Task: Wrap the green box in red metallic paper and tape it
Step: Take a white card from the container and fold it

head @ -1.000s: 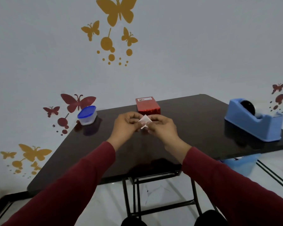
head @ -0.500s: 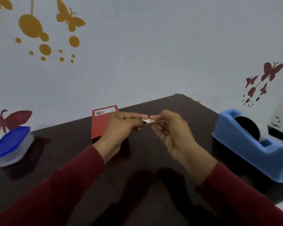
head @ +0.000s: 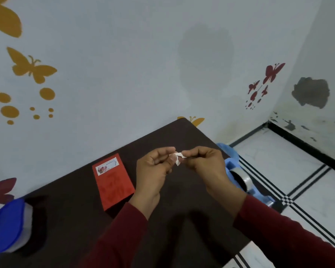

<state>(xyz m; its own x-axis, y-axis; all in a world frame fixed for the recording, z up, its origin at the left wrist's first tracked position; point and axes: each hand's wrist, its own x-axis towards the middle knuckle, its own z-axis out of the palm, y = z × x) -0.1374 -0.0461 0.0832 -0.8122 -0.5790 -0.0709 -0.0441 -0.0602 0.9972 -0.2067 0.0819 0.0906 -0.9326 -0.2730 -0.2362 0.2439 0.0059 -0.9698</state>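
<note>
Both of my hands are up over the table [head: 182, 229], meeting at a small white scrap [head: 176, 157] that I take to be a crumpled bit of tape or its backing; I cannot tell which. My left hand [head: 153, 167] has its fingers curled and pinches one end of the scrap between thumb and forefinger, and my right hand [head: 203, 163] pinches the other end the same way, so the scrap hangs between the two, clear of the tabletop

I see the box [head: 113, 180] lying flat on the table just left of my left wrist, not touched by either hand. It already shows red paper on every face I can see, with a small printed label [head: 107, 166] near its far end, and no green is visible. I judge the wrapping itself done and the work now in the taping or tidy-up stage

Behind my right forearm the blue tape dispenser [head: 238, 175] stands at the table's right edge, partly hidden. At far left sits a small tub with a blue lid [head: 8, 229], well apart from the box

For the next move I would either lay the scrap aside or, if it is usable tape, straighten it, carry it left to the box and press it across a seam
</note>
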